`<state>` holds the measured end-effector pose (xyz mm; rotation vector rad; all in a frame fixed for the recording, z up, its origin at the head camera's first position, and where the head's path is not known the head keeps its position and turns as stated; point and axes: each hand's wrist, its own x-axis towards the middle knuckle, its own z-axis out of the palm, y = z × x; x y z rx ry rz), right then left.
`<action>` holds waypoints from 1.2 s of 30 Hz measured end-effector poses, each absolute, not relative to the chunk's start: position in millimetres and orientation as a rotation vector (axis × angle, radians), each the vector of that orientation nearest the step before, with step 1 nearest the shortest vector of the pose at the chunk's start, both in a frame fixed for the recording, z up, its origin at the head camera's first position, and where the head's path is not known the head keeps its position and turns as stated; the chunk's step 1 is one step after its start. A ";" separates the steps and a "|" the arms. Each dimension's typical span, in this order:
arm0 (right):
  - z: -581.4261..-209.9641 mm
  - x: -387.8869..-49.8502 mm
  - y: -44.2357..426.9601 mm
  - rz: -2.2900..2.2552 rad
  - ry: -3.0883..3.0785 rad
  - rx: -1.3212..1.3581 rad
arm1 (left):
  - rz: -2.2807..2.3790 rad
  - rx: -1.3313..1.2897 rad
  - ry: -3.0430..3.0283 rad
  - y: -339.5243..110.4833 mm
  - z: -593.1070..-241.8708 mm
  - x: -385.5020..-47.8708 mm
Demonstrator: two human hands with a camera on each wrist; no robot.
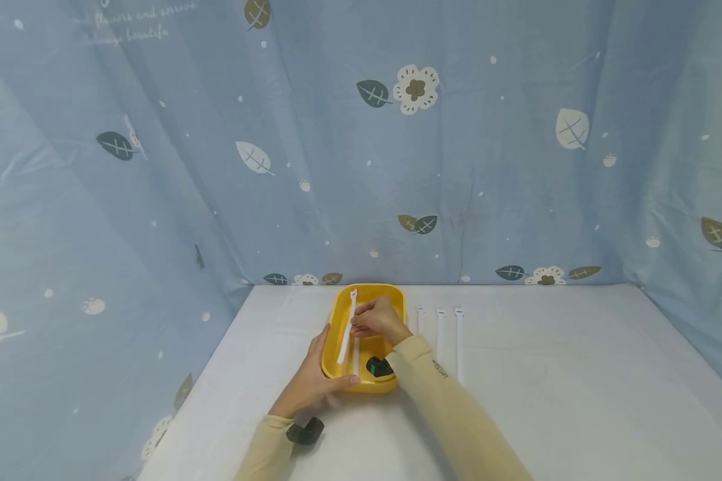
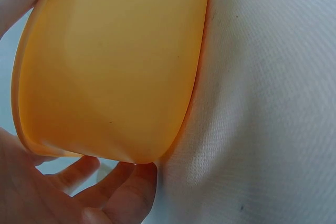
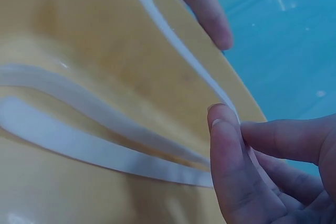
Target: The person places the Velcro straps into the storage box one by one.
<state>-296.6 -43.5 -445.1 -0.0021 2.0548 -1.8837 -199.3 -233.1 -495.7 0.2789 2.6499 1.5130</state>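
- Our left hand (image 1: pixel 313 374) grips the yellow tray (image 1: pixel 370 292) at its near left corner: thumb laid along the near rim, fingers against the outer left wall.
- Our right hand (image 1: pixel 378 319) reaches over the tray, thumb and fingertips brought together on a white strap (image 1: pixel 345 339); we see the pinch clearly from the right wrist.
- That strap lies inside the tray, running lengthwise near its left side, its head toward the far end.
- Beside it we note a second pale band (image 1: pixel 356 354) on the tray floor; from the right wrist two bands show below the pinched one, and we cannot tell whether one is a reflection.
- Right of the tray, on the white cloth (image 1: pixel 547 381), we count three more straps (image 1: pixel 460 344), side by side and apart, heads toward the curtain (image 1: pixel 457 147). The right sleeve (image 1: pixel 457 414) crosses before their near ends.
- Dark wrist devices: one by the left sleeve (image 1: pixel 263 447), one at the right wrist, seen against the tray's near end.
- The curtain, blue with leaves and flowers, rises behind the cloth and at both sides.
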 end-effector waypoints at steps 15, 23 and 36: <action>-454.0 -298.2 -45.8 -1.842 2.095 0.036 | 1.507 0.256 2.650 -231.6 -493.5 -198.6; -454.9 -294.9 -47.5 -1.846 2.110 0.012 | 1.511 0.241 2.642 -230.6 -493.2 -197.5; -456.9 -292.6 -47.9 -1.818 2.114 0.010 | 1.505 0.230 2.658 -229.5 -494.2 -195.7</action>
